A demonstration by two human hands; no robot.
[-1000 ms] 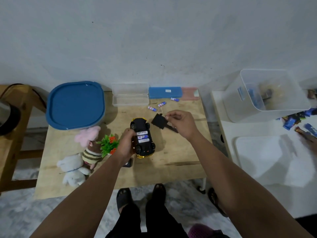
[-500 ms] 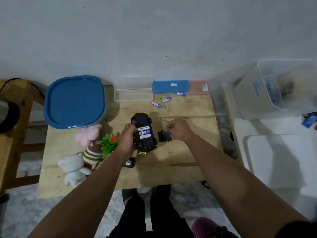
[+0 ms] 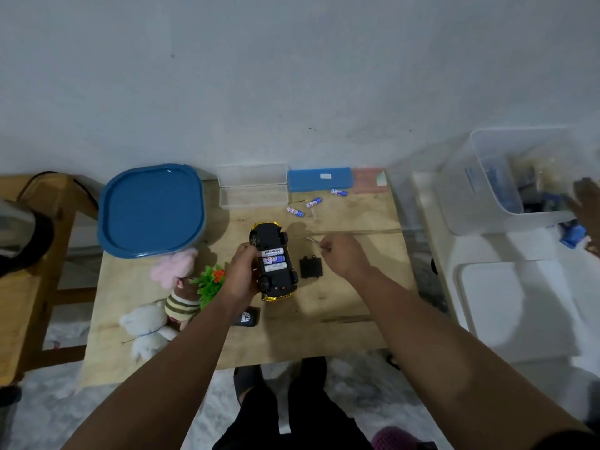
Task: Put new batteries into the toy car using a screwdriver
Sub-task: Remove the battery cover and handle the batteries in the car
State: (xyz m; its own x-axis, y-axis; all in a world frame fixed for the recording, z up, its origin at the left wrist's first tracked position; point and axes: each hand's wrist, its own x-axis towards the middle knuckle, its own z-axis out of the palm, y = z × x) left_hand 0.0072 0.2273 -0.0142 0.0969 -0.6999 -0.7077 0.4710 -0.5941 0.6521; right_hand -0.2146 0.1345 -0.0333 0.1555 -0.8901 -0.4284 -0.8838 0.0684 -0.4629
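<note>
my left hand is curled around the side of the upturned toy car on the wooden table, steadying it, with three batteries lying side by side in its open bay; just right of the car the black cover lies flat, and my right hand is closed in a loose fist on the thin screwdriver, its tip poking out to the left. at the back, an open clear case looks empty with a shut blue case beside it and three loose batteries in front, and far right a clear bin holds blurred things i can't make out
</note>
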